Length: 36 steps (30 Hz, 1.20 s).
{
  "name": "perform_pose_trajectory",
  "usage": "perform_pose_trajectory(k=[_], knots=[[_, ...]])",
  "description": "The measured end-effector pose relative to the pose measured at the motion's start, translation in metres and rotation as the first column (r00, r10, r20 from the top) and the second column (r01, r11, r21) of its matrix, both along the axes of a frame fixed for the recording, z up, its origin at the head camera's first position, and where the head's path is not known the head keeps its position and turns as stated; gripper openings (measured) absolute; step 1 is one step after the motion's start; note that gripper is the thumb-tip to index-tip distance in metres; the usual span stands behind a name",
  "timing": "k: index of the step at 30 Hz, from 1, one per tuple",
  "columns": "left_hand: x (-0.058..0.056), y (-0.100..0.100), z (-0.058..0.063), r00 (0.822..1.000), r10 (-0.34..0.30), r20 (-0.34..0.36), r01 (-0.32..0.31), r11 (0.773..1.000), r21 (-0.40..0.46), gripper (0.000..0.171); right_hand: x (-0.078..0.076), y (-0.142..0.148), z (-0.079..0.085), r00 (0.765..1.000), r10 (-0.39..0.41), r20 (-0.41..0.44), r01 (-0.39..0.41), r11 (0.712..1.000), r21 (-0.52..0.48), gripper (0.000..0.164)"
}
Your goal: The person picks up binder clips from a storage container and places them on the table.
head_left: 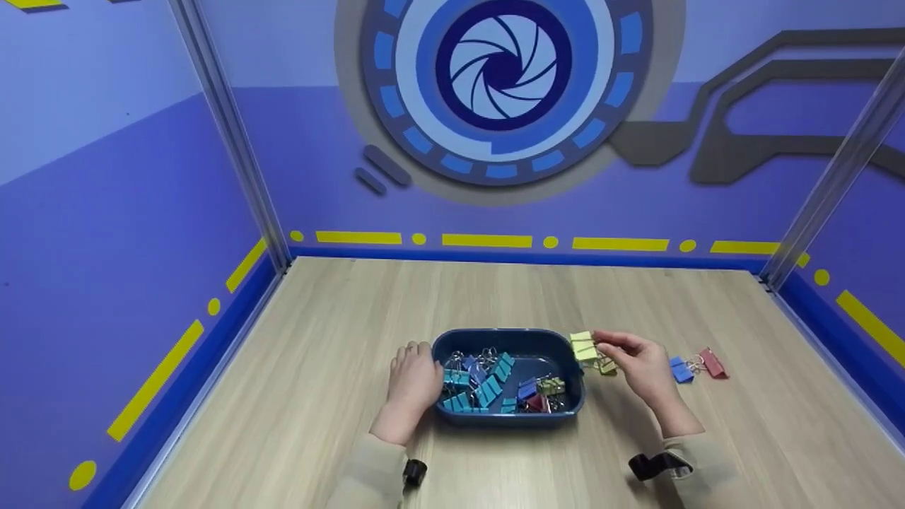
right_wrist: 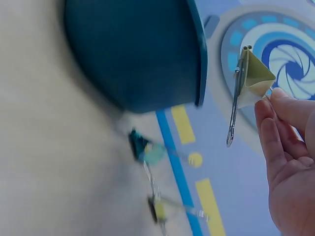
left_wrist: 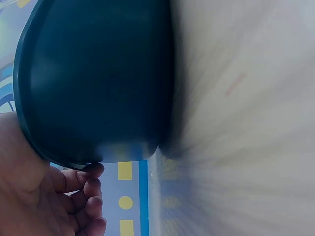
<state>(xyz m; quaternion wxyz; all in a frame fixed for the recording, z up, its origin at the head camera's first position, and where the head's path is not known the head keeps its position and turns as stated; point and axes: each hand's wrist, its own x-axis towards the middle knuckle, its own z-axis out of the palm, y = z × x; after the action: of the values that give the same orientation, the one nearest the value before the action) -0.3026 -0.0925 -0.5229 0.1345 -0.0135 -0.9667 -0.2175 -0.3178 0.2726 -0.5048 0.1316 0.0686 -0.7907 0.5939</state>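
A dark blue plastic bin point(head_left: 509, 420) stands on the table, holding several binder clips. Teal clips point(head_left: 488, 390) crowd its left part; a blue clip point(head_left: 527, 388), an olive clip point(head_left: 551, 386) and a red clip point(head_left: 537, 403) lie at its right. My left hand point(head_left: 415, 378) grips the bin's left rim, its thumb partly hidden behind the rim in the left wrist view. Just off the right rim, my right hand point(head_left: 640, 364) pinches a yellow binder clip point(right_wrist: 253, 78) by a wire handle, raised above the table.
Below the right hand, a yellowish clip point(head_left: 606, 365) and a teal clip point(right_wrist: 142, 147) lie on the table beside the bin. Farther right lie a blue clip point(head_left: 682, 370) and a red clip point(head_left: 713, 363). Printed panels point(head_left: 311, 155) enclose the wooden tabletop point(head_left: 353, 297).
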Motion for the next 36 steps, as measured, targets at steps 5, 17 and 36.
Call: perform_pose_trajectory(k=[5,17,36], knots=[[-0.002,0.000,-0.001,1.000,-0.001,-0.009,0.001,1.000,-0.003,0.028,0.000,0.019,-0.012,1.000,-0.007,0.024,0.004,0.996,0.094,0.026],[-0.002,0.001,-0.001,1.000,-0.003,0.024,0.003,1.000,0.016,0.032,-0.004,0.035,-0.033,0.971,0.066,0.228,-0.120,0.965,0.234,0.026],[-0.003,0.000,-0.002,1.000,0.002,0.023,-0.002,1.000,0.025,0.031,-0.008,0.032,-0.042,0.986,0.043,0.164,-0.095,0.940,0.328,0.027]])
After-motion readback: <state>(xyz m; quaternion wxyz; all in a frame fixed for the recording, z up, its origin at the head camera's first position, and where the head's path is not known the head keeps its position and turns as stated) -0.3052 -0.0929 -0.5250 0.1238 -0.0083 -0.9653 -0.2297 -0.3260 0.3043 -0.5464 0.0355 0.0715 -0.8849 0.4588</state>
